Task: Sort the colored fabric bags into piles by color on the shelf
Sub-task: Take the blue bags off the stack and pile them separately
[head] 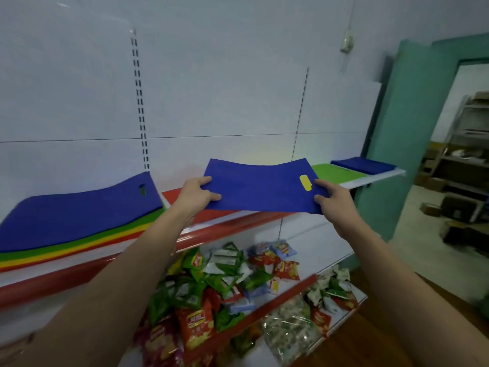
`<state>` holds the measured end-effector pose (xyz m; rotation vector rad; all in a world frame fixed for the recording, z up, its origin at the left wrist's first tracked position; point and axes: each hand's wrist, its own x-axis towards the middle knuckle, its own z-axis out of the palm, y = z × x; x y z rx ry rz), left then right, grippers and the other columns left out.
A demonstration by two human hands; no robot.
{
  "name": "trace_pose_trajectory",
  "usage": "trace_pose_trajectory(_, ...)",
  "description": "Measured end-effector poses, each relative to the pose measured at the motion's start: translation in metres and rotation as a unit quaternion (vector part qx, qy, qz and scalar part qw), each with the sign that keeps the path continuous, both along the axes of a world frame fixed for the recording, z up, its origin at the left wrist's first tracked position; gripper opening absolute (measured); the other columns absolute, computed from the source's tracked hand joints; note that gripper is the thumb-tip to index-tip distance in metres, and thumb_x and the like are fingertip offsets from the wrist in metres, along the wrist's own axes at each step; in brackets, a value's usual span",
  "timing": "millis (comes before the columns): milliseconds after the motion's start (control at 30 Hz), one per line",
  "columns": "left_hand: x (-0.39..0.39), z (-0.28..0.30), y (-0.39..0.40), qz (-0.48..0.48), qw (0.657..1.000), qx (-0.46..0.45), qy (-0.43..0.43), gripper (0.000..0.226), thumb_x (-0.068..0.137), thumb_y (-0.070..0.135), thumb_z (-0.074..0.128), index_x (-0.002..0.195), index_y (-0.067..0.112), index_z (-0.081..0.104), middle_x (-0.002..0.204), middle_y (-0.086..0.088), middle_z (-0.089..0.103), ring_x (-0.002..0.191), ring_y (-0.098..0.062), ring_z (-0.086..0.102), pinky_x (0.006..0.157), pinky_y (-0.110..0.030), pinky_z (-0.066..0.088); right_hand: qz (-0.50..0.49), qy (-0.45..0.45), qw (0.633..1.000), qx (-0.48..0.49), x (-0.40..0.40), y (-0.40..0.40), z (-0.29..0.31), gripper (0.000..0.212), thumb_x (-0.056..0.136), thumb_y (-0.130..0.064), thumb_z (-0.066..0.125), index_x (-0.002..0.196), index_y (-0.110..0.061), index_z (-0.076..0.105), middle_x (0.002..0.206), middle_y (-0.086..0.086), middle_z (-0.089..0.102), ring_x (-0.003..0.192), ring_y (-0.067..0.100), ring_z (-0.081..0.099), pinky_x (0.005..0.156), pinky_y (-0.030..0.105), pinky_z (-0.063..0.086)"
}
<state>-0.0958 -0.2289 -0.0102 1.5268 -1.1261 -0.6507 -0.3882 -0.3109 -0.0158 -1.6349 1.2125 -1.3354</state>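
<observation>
I hold a flat blue fabric bag (pixel 259 185) above the shelf (pixel 375 180), its handle cut-out showing yellow underneath. My left hand (pixel 197 193) pinches its left edge and my right hand (pixel 332 198) pinches its right edge near the cut-out. On the left lies a mixed stack (pixel 79 218) with a blue bag on top and green, yellow and red layers below. A red bag (pixel 172 196) lies under the held bag. To the right are a green pile (pixel 336 173) and, at the far right end, a blue pile (pixel 363 165).
The shelf has a red front rail (pixel 232 223). Below it, lower shelves hold many snack packets (pixel 232 282). A white slotted back panel rises behind. A teal door frame (pixel 412 128) stands at the right, with a room of racks and boxes beyond.
</observation>
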Motion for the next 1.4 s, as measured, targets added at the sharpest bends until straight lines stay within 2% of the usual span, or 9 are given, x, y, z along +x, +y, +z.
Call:
trace_pose_trajectory(267, -0.146, -0.016, -0.065, -0.069, 0.998, 0.008, 0.01, 0.068, 0.089, 0.002, 0.068, 0.15, 0.008, 0.038, 0.148, -0.008, 0.041, 0.117, -0.023, 0.053, 0.086, -0.025, 0.046, -0.048, -0.055, 0.994, 0.078, -0.153, -0.036, -0.005, 0.051, 0.093, 0.008, 0.041, 0.141, -0.009, 0.048, 0.134, 0.012, 0.052, 0.103, 0.029, 0.065, 0.074, 0.036, 0.058)
trace_pose_trajectory(333, -0.178, -0.021, -0.084, -0.094, 0.994, 0.016, 0.045, 0.069, 0.088, 0.002, 0.069, 0.149, 0.01, 0.039, 0.144, -0.008, 0.045, 0.111, -0.023, 0.057, 0.08, -0.027, 0.052, -0.064, -0.043, 0.993, 0.085, -0.189, -0.04, -0.008, 0.05, 0.094, 0.005, 0.042, 0.141, -0.011, 0.047, 0.133, 0.01, 0.053, 0.098, 0.026, 0.066, 0.069, 0.031, 0.058)
trace_pose_trajectory(433, -0.222, -0.029, -0.115, -0.129, 0.988, 0.032, 0.081, 0.072, 0.085, 0.0, 0.071, 0.149, 0.013, 0.04, 0.14, -0.004, 0.049, 0.111, -0.027, 0.061, 0.089, -0.042, 0.056, -0.111, 0.002, 0.99, 0.084, -0.24, -0.045, -0.01, 0.047, 0.097, -0.001, 0.044, 0.142, -0.015, 0.047, 0.126, 0.002, 0.05, 0.083, 0.009, 0.06, 0.059, 0.018, 0.052)
trace_pose_trajectory(567, -0.275, -0.033, -0.152, -0.177, 0.98, 0.045, 0.079, 0.077, 0.082, -0.001, 0.07, 0.15, 0.015, 0.038, 0.144, -0.006, 0.049, 0.114, -0.028, 0.06, 0.087, -0.039, 0.056, -0.14, 0.012, 0.986, 0.094, -0.296, -0.062, -0.017, 0.049, 0.097, -0.004, 0.046, 0.145, -0.016, 0.044, 0.137, 0.005, 0.048, 0.102, 0.016, 0.06, 0.088, 0.037, 0.056)
trace_pose_trajectory(633, -0.299, -0.032, -0.174, -0.196, 0.977, 0.042, 0.077, 0.077, 0.083, -0.003, 0.069, 0.151, 0.014, 0.036, 0.147, -0.006, 0.046, 0.116, -0.028, 0.059, 0.082, -0.035, 0.055, -0.153, 0.014, 0.983, 0.095, -0.318, -0.073, -0.018, 0.049, 0.097, -0.005, 0.046, 0.144, -0.016, 0.044, 0.139, 0.007, 0.048, 0.108, 0.02, 0.06, 0.091, 0.043, 0.056)
trace_pose_trajectory(867, -0.37, -0.044, -0.264, -0.242, 0.964, 0.056, 0.095, 0.074, 0.085, -0.005, 0.065, 0.151, 0.013, 0.037, 0.131, -0.005, 0.052, 0.092, -0.02, 0.064, 0.056, -0.027, 0.055, -0.195, 0.002, 0.974, 0.116, -0.377, -0.127, -0.029, 0.048, 0.099, -0.001, 0.043, 0.145, -0.012, 0.04, 0.125, 0.004, 0.047, 0.088, 0.018, 0.061, 0.066, 0.033, 0.057)
trace_pose_trajectory(1033, -0.404, -0.061, -0.334, -0.265, 0.957, 0.047, 0.105, 0.072, 0.085, -0.003, 0.066, 0.149, 0.016, 0.04, 0.139, -0.006, 0.051, 0.094, -0.019, 0.063, 0.054, -0.026, 0.054, -0.211, 0.037, 0.969, 0.121, -0.41, -0.176, -0.036, 0.049, 0.099, -0.001, 0.043, 0.147, -0.013, 0.038, 0.119, 0.003, 0.047, 0.078, 0.017, 0.059, 0.064, 0.032, 0.054)
trace_pose_trajectory(1233, -0.441, -0.07, -0.411, -0.296, 0.948, 0.048, 0.11, 0.071, 0.087, -0.002, 0.065, 0.15, 0.02, 0.04, 0.138, 0.0, 0.05, 0.098, -0.017, 0.063, 0.062, -0.027, 0.056, -0.219, 0.052, 0.966, 0.127, -0.45, -0.238, -0.051, 0.05, 0.099, -0.006, 0.049, 0.146, -0.021, 0.04, 0.138, 0.003, 0.043, 0.091, 0.018, 0.063, 0.059, 0.027, 0.055)
trace_pose_trajectory(1400, -0.473, -0.083, -0.463, -0.31, 0.942, 0.069, 0.107, 0.073, 0.086, -0.001, 0.067, 0.149, 0.023, 0.04, 0.137, -0.004, 0.052, 0.097, -0.019, 0.063, 0.057, -0.024, 0.055, -0.208, 0.034, 0.967, 0.145, -0.488, -0.281, -0.065, 0.05, 0.098, -0.008, 0.052, 0.144, -0.026, 0.043, 0.14, -0.005, 0.04, 0.105, 0.019, 0.061, 0.07, 0.037, 0.061)
